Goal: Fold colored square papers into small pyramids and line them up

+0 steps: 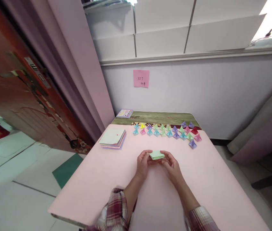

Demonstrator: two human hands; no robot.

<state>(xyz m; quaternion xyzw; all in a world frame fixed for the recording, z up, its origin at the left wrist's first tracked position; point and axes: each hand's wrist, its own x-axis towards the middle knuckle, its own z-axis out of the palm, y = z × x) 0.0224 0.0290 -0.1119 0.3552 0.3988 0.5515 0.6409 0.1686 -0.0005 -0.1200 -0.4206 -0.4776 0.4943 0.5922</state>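
A small folded piece of light green paper (157, 155) is held up between both hands over the middle of the pink-covered table (111, 179). My left hand (143, 164) pinches its left edge with thumb and fingers. On the other side, my right hand (171, 164) grips the right edge the same way. Beyond the hands, several folded paper shapes (163, 132) in blue, purple, green, pink, red and yellow stand in rows. To the left lies a stack of square coloured paper (112, 137), a pale green sheet on top.
A small printed packet (124, 113) lies at the table's far left corner, on the wood-patterned strip (164, 116). A pink note (141, 78) is stuck on the wall behind. At left stand a red-brown door (13, 96) and a purple curtain (78, 64).
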